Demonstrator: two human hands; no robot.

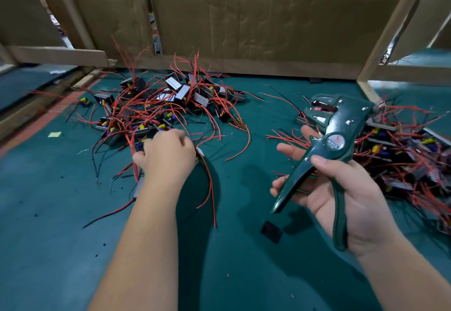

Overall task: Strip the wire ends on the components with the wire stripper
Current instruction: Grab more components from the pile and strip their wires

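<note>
A pile of small black components with red and black wires [168,100] lies at the middle left of the green table. My left hand [168,154] rests at the pile's near edge, fingers curled around a component whose red wires [210,188] trail down toward me. My right hand [341,188] holds a dark green wire stripper [334,139] by its handles, jaws pointing up and away, handles spread apart. A second heap of components [405,154] lies at the right, behind the stripper.
Cardboard sheets on a wooden frame [244,22] wall off the back of the green table [231,274]. A small black part [271,231] lies near the front centre. A yellow scrap [55,134] sits at the left. Tiny insulation bits dot the surface.
</note>
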